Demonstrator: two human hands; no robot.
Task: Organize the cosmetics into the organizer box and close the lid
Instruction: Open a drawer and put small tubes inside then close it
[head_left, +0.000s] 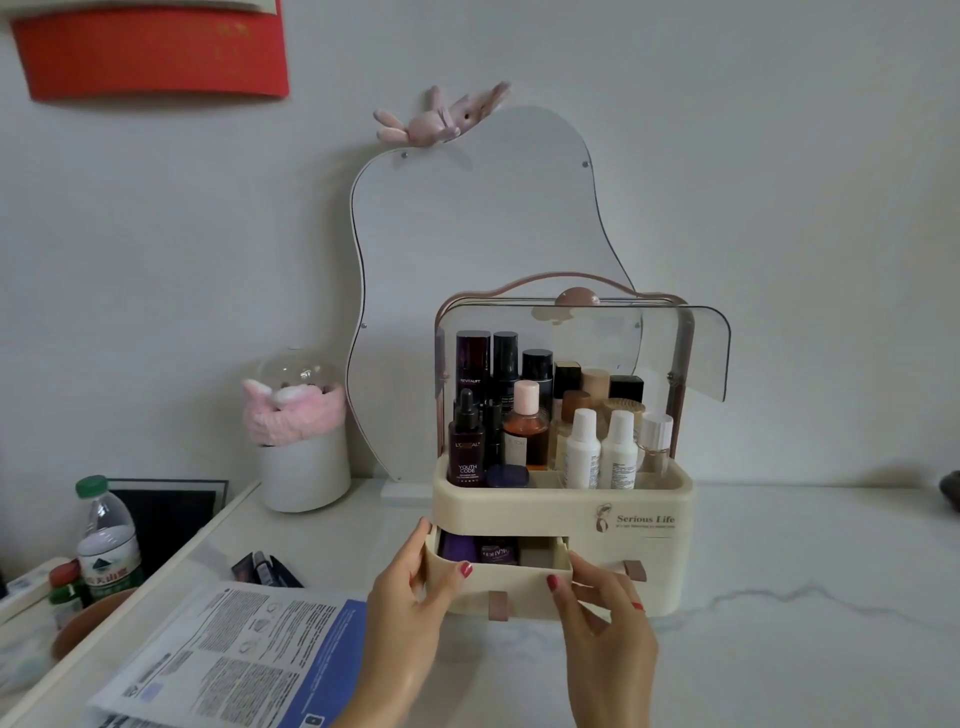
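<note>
Drawer (498, 574) contents partly hidden

- One view only, worn on the head, looking forward and slightly down at the organizer box (563, 514).
- It sits close: the box stands mid-frame, wall behind, both hands entering from the bottom edge below the box.

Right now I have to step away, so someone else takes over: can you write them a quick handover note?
Left hand: fingers grip the left end of the cream pull-out drawer.
Right hand: fingers hold the drawer's right front corner.
Drawer: partly open, purple and dark items inside.
Cream plastic organizer box: top tray full of upright bottles.
Clear curved lid: raised.
Done: cosmetics loaded.
Left: push the drawer shut, close the lid.
</note>
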